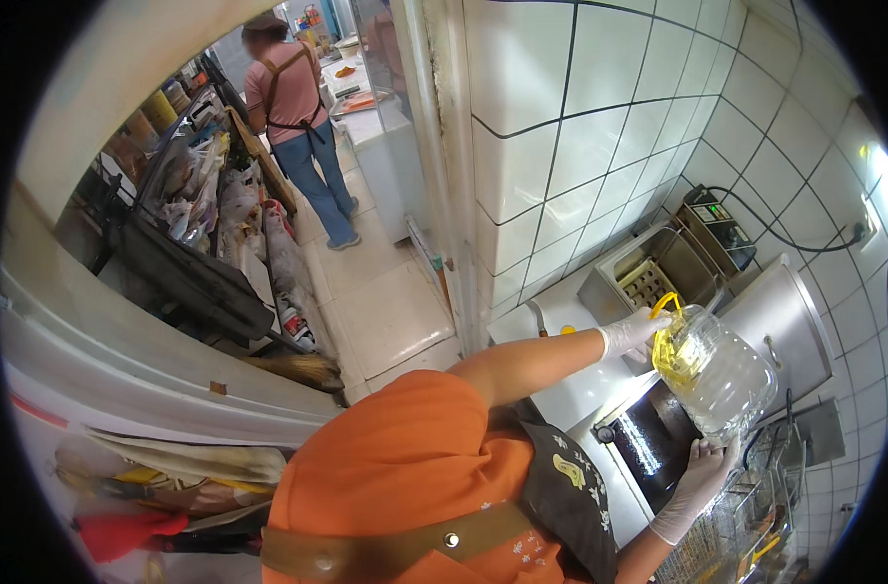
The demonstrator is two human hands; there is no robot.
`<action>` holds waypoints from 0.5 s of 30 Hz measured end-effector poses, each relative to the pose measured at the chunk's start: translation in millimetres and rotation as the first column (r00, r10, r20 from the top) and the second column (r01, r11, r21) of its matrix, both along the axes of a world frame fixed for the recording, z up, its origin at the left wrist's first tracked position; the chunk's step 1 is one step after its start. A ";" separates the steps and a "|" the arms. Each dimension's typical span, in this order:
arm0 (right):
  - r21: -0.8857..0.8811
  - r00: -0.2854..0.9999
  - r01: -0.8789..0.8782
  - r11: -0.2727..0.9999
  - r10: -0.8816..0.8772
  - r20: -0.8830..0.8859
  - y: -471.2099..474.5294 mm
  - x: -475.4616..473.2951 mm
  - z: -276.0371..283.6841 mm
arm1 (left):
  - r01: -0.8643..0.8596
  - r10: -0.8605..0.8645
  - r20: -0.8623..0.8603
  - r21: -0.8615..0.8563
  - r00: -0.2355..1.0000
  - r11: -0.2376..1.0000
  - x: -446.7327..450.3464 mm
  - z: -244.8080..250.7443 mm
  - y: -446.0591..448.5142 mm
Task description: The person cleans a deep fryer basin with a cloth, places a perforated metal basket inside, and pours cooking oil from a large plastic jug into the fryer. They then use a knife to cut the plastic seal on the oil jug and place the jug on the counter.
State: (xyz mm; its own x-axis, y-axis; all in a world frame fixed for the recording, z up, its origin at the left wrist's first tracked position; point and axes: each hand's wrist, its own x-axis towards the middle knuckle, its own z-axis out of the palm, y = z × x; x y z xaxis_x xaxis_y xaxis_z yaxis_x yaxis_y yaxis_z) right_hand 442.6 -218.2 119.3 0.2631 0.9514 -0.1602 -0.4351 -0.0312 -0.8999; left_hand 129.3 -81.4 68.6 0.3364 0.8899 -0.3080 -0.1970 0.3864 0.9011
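A large clear plastic jug point(729, 376) with a yellow handle is held tilted over the metal counter equipment, some yellow liquid gathered near its neck end. My left hand point(637, 336), in a thin translucent glove, grips the jug by its handle and neck end. At the other end of the jug, my right hand point(707, 467), also gloved, holds the base with curled fingers. Below the jug lies a dark, shiny rectangular fryer well or griddle point(652, 438); which one cannot be told. Beyond my left hand stands an open stainless steel vat point(612, 285) with a perforated insert.
Wire fryer baskets point(751, 504) crowd the lower right. A control box point(718, 226) with a cable sits behind the vat. A knife-like tool point(539, 317) lies near the tiled wall. Through the doorway, a person point(291, 109) in an apron stands between a counter and loaded shelves point(217, 190).
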 end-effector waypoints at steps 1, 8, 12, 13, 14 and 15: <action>-0.009 1.000 -0.009 1.000 0.009 0.000 1.3 0.0 0.6 | 0.014 -0.014 0.005 0.006 1.000 1.000 -0.6 -0.8 1.1; -0.016 0.999 -0.016 1.000 0.015 -0.028 9.0 5.5 -1.9 | 0.010 -0.010 -0.012 -0.024 1.000 1.000 -1.0 0.0 5.9; -0.023 0.999 -0.014 1.000 0.013 -0.046 10.7 5.4 -1.3 | 0.012 -0.012 -0.032 -0.017 0.999 1.000 -0.9 1.9 2.8; -0.018 0.999 -0.011 1.000 0.010 -0.045 10.8 4.1 -0.1 | 0.011 -0.011 -0.027 -0.008 1.000 1.000 -1.3 2.4 2.1; -0.013 0.999 -0.009 1.000 0.008 -0.044 10.6 1.7 1.1 | -0.005 0.005 -0.008 -0.025 1.000 1.000 -0.5 3.0 1.5; -0.008 0.999 -0.007 1.000 0.007 -0.044 10.8 -0.5 3.2 | -0.012 0.011 -0.014 -0.024 1.000 1.000 -1.0 3.5 1.1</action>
State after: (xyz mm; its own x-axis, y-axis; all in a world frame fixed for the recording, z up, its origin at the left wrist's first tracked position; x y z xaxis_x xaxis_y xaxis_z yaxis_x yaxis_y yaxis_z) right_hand 442.1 -207.4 122.5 0.2486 0.9519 -0.1790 -0.4741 -0.0416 -0.8795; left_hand 128.3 -80.2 72.0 0.3218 0.8861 -0.3336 -0.1894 0.4055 0.8943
